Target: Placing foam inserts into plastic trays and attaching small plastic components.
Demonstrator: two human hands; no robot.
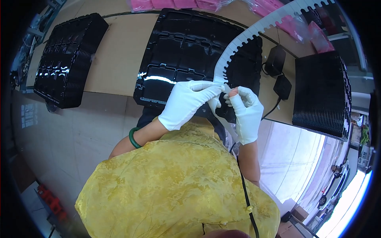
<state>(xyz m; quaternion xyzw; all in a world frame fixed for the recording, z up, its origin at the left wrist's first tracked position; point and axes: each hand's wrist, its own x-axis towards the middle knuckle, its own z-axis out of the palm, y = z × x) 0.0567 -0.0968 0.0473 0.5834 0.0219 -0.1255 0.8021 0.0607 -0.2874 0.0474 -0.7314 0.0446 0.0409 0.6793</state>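
A long pale grey strip (239,43) with a notched edge curves down from the upper right to my gloved hands. My left hand (186,102), in a white glove, is closed on the strip's lower end with thumb and fingers. Close beside it, my right hand (247,115), also gloved but with the thumb tip bare, is closed in a pinch at a small pale piece (226,88) by the strip's end. A whitish tail of strip hangs below, between my hands. Beneath both hands lies a glossy black plastic tray (170,41) with several moulded compartments.
Stacks of black trays stand at the left (59,59) and the right (319,93) of the tan table (115,51). Black power adapters (282,87) with a cable lie right of the tray. Pink packages (178,4) line the far edge. A black cord (247,198) runs down my yellow apron.
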